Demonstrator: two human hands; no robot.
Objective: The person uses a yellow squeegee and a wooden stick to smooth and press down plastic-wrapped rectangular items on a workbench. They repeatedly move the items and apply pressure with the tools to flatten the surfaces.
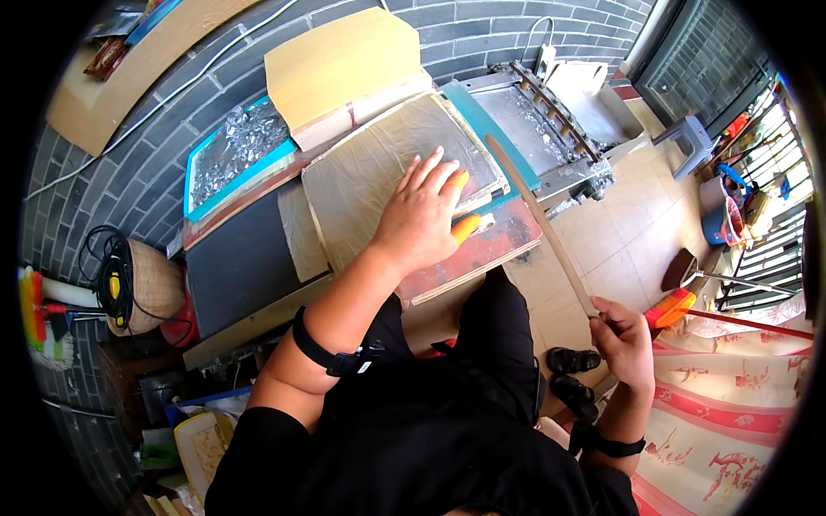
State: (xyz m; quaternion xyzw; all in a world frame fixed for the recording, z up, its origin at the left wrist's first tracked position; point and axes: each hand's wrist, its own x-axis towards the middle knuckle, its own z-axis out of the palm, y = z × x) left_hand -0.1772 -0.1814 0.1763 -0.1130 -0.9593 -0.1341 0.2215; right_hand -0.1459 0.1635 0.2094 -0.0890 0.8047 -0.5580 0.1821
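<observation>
My left hand (417, 206) lies flat, fingers spread, on a thin stack of greyish sheets (344, 185) with a wrinkled, see-through top layer. Orange covers sit on its thumb and index finger. In my right hand (624, 340), out to the right, is the near end of a long thin wooden stick (551, 228). The stick slants away past the right edge of the stack, its far end beside a teal mat (520, 161). Under the stack is a worn reddish board (503, 247), and a dark panel (237, 245) adjoins on the left.
Behind the stack, a tan sheet (344, 52) leans on the brick wall. A blue-rimmed tray (196, 185) holds crumpled silvery scraps. A metal frame (585, 181) stands at the far right. Sandals (572, 359), a grey stool (686, 142) and a patterned cloth (714, 413) are on the right.
</observation>
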